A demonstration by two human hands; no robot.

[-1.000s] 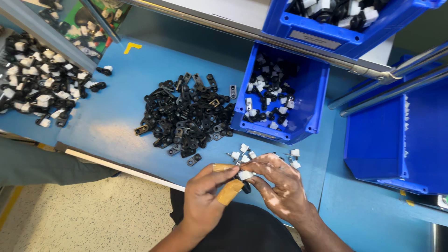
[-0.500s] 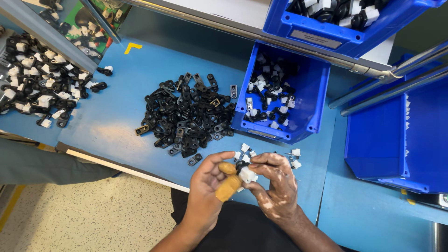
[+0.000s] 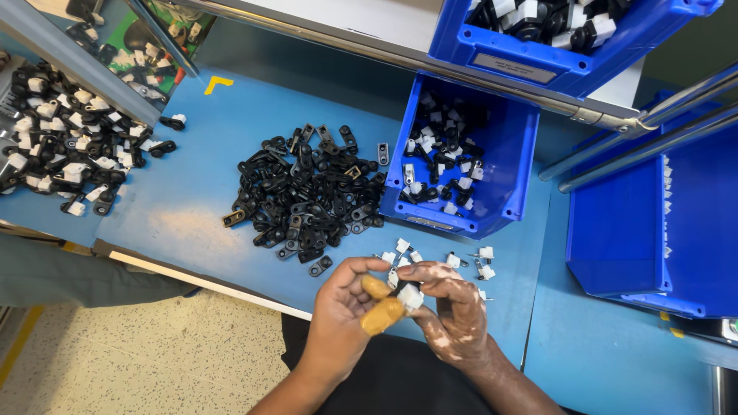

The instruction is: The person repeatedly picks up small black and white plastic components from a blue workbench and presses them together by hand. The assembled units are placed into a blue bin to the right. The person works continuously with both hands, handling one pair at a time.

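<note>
Over the front edge of the blue table, my left hand (image 3: 350,307) and my right hand (image 3: 450,307) meet on one small part. It has a white square block (image 3: 410,297) and a black piece that is mostly hidden between the fingers. Two fingertips of my left hand wear tan finger covers (image 3: 380,306). Just beyond my hands lie a few loose white clips (image 3: 470,261). A heap of black clips (image 3: 307,196) spreads over the table's middle, about a hand's length behind my left hand.
A blue bin (image 3: 503,165) with black-and-white assembled parts stands right of the heap. A higher blue bin (image 3: 565,42) sits on a metal rail. Another pile of black-and-white parts (image 3: 65,150) lies at far left. A large blue bin (image 3: 653,223) is at right.
Both hands have stayed at the table's front edge, working the small part between the fingers. My left thumb and covered fingertips have shifted slightly on it.
</note>
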